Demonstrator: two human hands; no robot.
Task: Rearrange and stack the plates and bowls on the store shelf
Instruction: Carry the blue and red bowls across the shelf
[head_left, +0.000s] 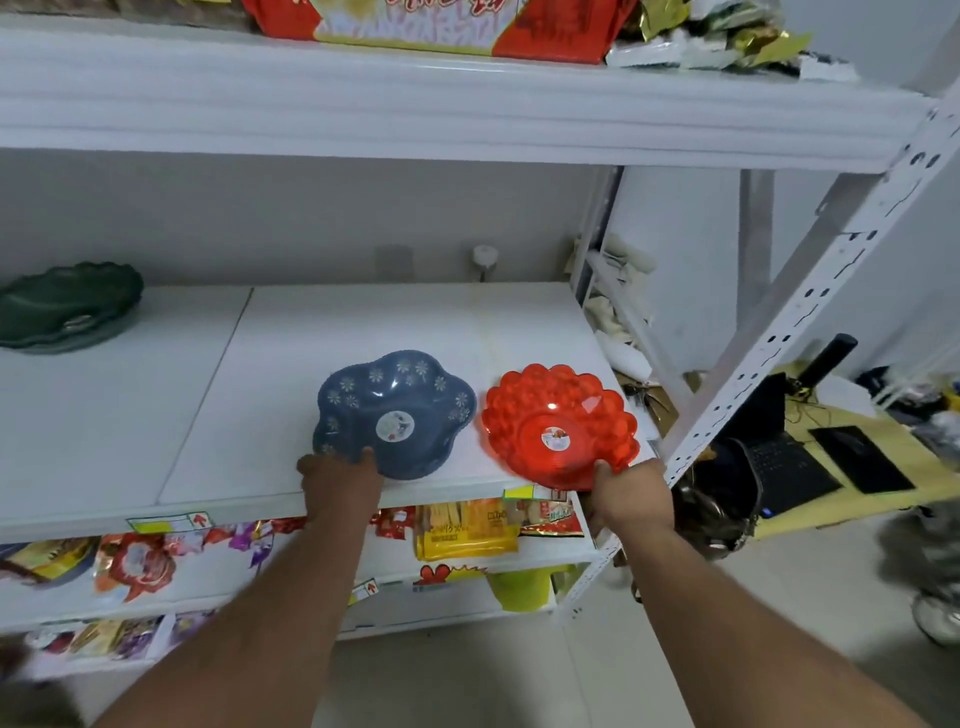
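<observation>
A blue flower-shaped bowl (395, 413) with white daisy prints sits near the front edge of the white middle shelf (363, 332). My left hand (340, 483) grips its near rim. To its right, a translucent red scalloped bowl (558, 423) overhangs the shelf's front right corner and tilts toward me, with my right hand (626, 496) gripping its near rim. Both bowls carry a round sticker in the centre. A stack of dark green scalloped plates (67, 306) rests at the far left of the same shelf.
The upper shelf (415, 109) holds red and gold packaged goods. Lower shelves carry snack packets (467, 527). A perforated white upright (810, 301) slants along the right side of the shelving. Beyond it is a yellow table with a laptop (779, 457).
</observation>
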